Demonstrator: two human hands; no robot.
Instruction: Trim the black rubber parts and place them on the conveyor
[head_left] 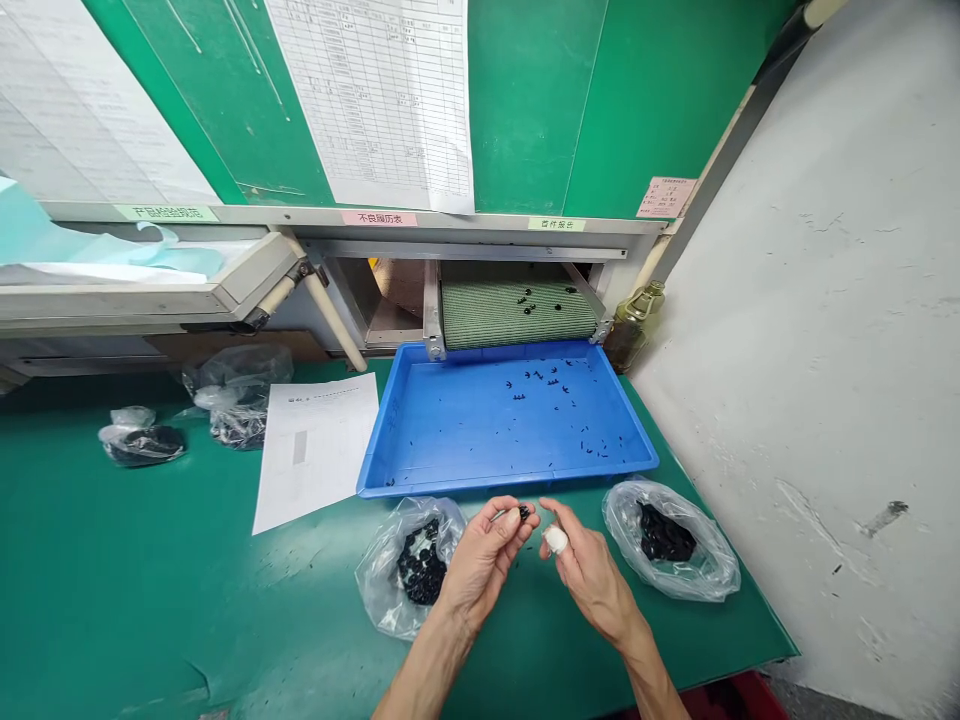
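My left hand (pixel 484 555) pinches a small black part (pixel 524 512) between thumb and fingertips, just in front of the blue tray (pixel 507 484). Close by on the right, my right hand (pixel 592 575) has its index finger and thumb apart, with nothing visible between them. A white wrapping (pixel 555 540) covers the tip of its thumb. An open clear bag of small black parts (pixel 421 575) lies beside my left hand. Beyond my right hand sits another open clear bag with black pieces (pixel 666 535) inside.
A green mesh conveyor (pixel 487 310) carrying several black parts ends over the tray's back edge. Small black bits are scattered in the tray. A printed sheet (pixel 315 450) and tied bags (pixel 142 443) lie at left. A bottle (pixel 634 325) stands by the white wall (pixel 825 350).
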